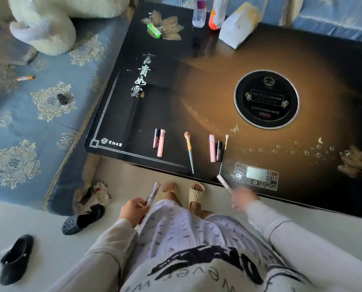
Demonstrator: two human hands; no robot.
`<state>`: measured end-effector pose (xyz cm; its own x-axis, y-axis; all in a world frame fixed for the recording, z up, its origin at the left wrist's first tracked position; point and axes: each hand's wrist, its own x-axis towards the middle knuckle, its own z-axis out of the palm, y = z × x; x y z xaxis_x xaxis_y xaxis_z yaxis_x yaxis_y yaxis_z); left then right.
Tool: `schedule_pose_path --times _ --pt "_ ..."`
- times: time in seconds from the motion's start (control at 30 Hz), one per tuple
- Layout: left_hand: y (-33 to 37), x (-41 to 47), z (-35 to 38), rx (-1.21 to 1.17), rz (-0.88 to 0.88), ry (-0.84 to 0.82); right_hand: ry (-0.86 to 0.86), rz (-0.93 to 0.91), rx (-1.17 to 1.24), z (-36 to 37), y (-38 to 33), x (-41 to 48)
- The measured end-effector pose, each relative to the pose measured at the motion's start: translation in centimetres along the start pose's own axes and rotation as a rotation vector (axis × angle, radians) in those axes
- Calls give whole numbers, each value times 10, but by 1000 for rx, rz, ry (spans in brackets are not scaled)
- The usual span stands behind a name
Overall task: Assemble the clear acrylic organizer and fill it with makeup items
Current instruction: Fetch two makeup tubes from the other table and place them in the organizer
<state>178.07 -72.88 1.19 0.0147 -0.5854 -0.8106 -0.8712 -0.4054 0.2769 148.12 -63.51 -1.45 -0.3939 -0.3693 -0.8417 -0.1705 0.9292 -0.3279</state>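
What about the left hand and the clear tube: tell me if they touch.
Touching. Head view: fingers of the left hand curl round the clear tube.

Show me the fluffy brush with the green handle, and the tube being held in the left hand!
green-handled brush (190,153), head view: middle of its green handle.
clear tube (152,194), head view: its clear upper half.

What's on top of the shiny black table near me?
Two pink tubes, two dark tubes, a green-handled fluffy brush and a thin brush. The blurred right hand hides part of something pale.
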Motion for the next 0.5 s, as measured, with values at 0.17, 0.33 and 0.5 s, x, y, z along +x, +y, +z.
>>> schedule_pose_path --times 0.17,0.33,0.5 --pt "5 6 5 171 35 -64 71 33 95 -7 22 -18" --pt "27 19 -11 362 146 -99 205 144 283 12 65 -44" --pt "52 41 -27 588 259 -110 290 309 620 67 111 -79"
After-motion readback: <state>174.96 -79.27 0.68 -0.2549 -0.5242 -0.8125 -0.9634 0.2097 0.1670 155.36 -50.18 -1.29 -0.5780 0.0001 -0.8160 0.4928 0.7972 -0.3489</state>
